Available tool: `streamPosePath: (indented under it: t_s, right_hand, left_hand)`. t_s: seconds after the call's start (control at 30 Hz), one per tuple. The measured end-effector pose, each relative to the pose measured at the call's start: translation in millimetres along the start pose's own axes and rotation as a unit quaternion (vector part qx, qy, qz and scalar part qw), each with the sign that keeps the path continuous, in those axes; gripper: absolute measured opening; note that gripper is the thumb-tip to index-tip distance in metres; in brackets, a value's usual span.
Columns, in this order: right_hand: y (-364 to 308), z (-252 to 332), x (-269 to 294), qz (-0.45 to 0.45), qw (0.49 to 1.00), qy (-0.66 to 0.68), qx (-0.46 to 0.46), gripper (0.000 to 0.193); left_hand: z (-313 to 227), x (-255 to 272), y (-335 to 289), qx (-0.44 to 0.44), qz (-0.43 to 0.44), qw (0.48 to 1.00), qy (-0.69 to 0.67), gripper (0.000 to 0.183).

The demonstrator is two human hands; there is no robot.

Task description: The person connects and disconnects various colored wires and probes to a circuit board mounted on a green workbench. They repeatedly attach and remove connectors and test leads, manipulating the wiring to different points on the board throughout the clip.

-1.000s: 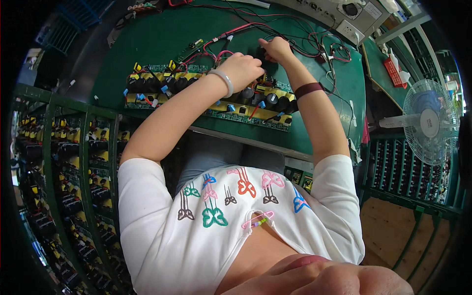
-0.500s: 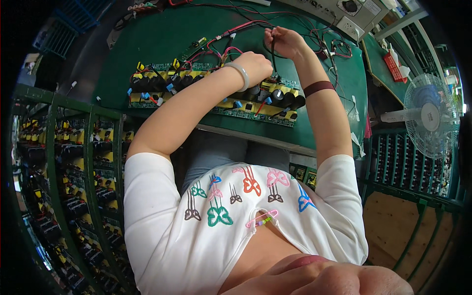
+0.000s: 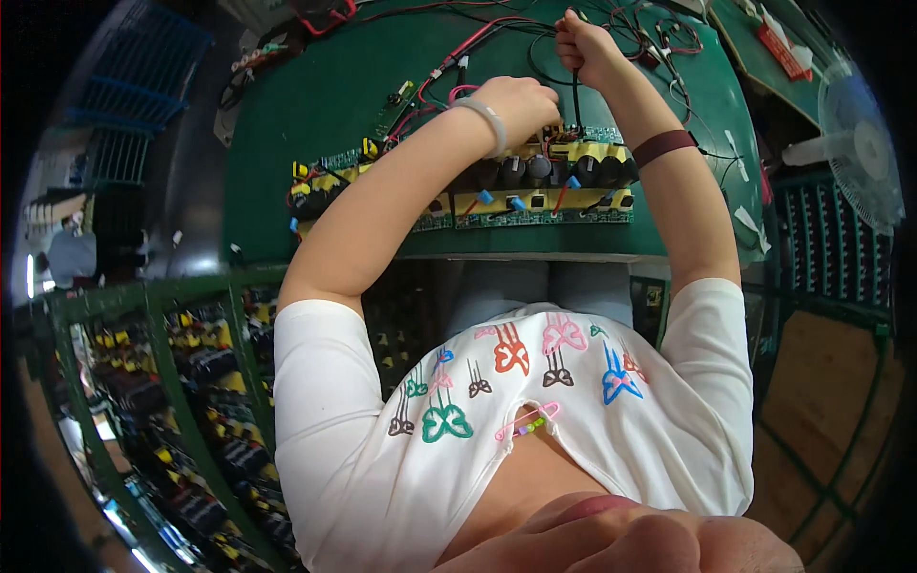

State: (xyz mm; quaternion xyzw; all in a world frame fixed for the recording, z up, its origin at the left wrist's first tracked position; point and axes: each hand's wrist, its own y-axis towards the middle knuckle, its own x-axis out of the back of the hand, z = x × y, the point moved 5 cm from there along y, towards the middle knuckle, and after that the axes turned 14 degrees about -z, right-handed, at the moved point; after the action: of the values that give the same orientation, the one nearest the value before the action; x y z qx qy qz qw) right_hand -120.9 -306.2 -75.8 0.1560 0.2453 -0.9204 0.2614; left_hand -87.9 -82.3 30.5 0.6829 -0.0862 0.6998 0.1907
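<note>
A long circuit board (image 3: 544,218) with black round capacitors (image 3: 540,172), yellow parts and blue-tipped wires lies along the near side of the green table. My left hand (image 3: 516,107) is over its far edge, fingers curled down and closed at a small part; what they grip is hidden. Farther back and to the right, my right hand (image 3: 590,53) is closed around a black cable (image 3: 577,103), which runs taut from the fist down to the board's far edge. Its fingertips point away from me. Part of the board is hidden beneath my left forearm.
Red and black leads (image 3: 478,38) tangle across the back of the green table (image 3: 315,95). A small loose circuit board (image 3: 394,107) lies left of my left hand. Racks of boards (image 3: 181,382) stand at the left, a fan (image 3: 864,148) at the right.
The whole view has shifted, with the table now farther right and higher. My right hand has pulled the black cable straighter, away from the board. My left hand stays at the board's far edge.
</note>
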Motion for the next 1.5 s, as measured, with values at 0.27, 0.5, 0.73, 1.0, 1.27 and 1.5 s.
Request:
streamPosePath:
  t_s: [0.27,0.5,0.73,1.0,1.27,1.5]
  right_hand:
    - [-45,0,-37,-0.132,0.988,-0.068,0.051,0.023]
    - [-58,14,-37,-0.130,0.929,-0.274,0.211,0.030]
    - [-155,2,-65,0.030,0.946,-0.160,0.280,0.030]
    - [-180,-28,-34,-0.037,0.933,-0.203,0.294,0.028]
    - [-185,-27,-31,-0.043,0.928,-0.210,0.304,0.027]
    - [-188,-29,-32,-0.033,0.925,-0.215,0.312,0.023]
  left_hand:
    - [58,66,-65,-0.026,-0.178,0.984,-0.013,0.019]
    - [66,34,-107,0.012,-0.191,0.982,0.010,0.011]
    - [69,2,-130,0.081,-0.203,0.970,-0.110,0.007]
    - [67,-3,-132,0.097,-0.179,0.962,-0.182,0.010]
    - [69,-17,-134,0.095,-0.195,0.962,-0.167,0.010]
    - [62,-15,-128,0.060,-0.192,0.974,-0.102,0.008]
